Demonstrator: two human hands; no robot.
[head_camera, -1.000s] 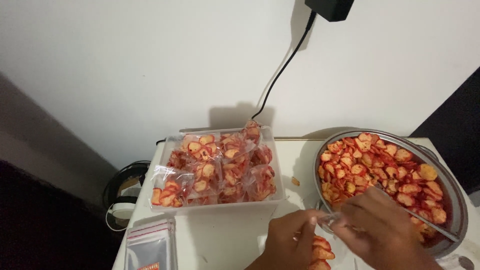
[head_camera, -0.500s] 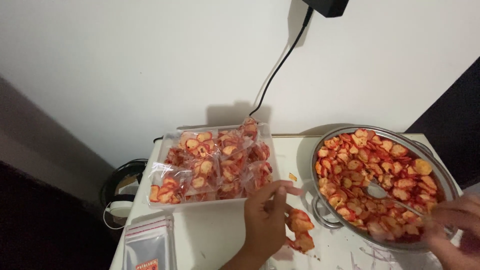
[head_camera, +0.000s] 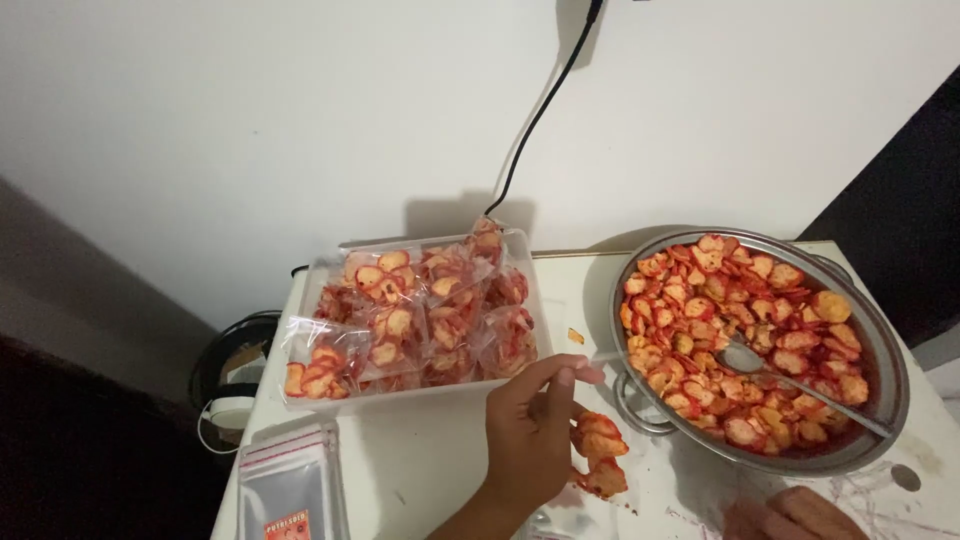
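Observation:
My left hand holds up a small clear plastic bag partly filled with red-orange chips, its open top pinched between thumb and fingers. It hovers over the white table between the tray and the pan. My right hand rests low at the bottom edge, only partly in view, holding nothing that I can see. A wide metal pan full of red-orange chips stands to the right, with a metal spoon lying in it.
A white tray packed with several sealed bags of chips sits at the left. A stack of empty zip bags lies at the front left. A black cable runs down the white wall. A loose chip lies between tray and pan.
My right hand let go of the spoon, which now lies in the pan, and dropped to the bottom edge. My left hand lifted the bag slightly.

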